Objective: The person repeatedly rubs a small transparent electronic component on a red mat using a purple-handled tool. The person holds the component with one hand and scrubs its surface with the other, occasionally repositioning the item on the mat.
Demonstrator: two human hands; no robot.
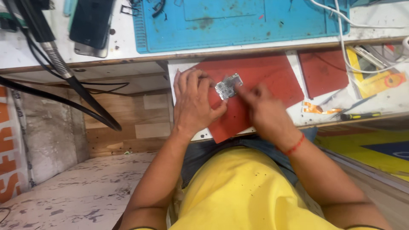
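Left hand [194,104] lies palm down on the red mat [272,76], fingers loosely curled; its thumb and forefinger appear to pinch the lower left corner of the small metal plate [228,86]. That plate sits just right of the left fingertips, tilted slightly off the mat. Judged thin, light and stiff, with cut-outs and sharp edges; probably easily bent, so best taken by its outer rim rather than across the face. Right hand [266,113], mostly closed with forefinger extended, presses the plate's right edge from beyond. Further right, a screwdriver [360,115] lies well apart.
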